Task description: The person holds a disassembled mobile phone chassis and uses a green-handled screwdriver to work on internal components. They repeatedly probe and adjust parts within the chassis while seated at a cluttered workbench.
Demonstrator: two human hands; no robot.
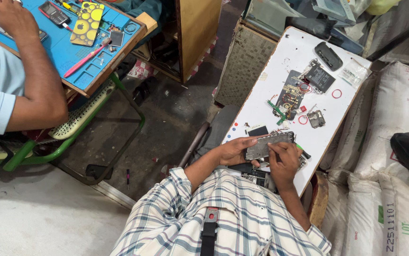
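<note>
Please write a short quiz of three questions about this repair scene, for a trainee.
1. True or false: both hands hold the opened phone above the white board.
2. What colour is the co-worker's work mat? A red, B blue, C grey.
3. Which hand has its fingers on top of the phone?

Key: 1 true; 2 B; 3 the right hand, while the left hand grips the phone's left end.

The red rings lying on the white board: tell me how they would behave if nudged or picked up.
The red rings look thin and small, so probably very light and easily flicked off the white board. They lie flat, so sliding seems likelier than rolling. Their thinness suggests they may flex, and pinching one off the flat surface could be fiddly.
</note>
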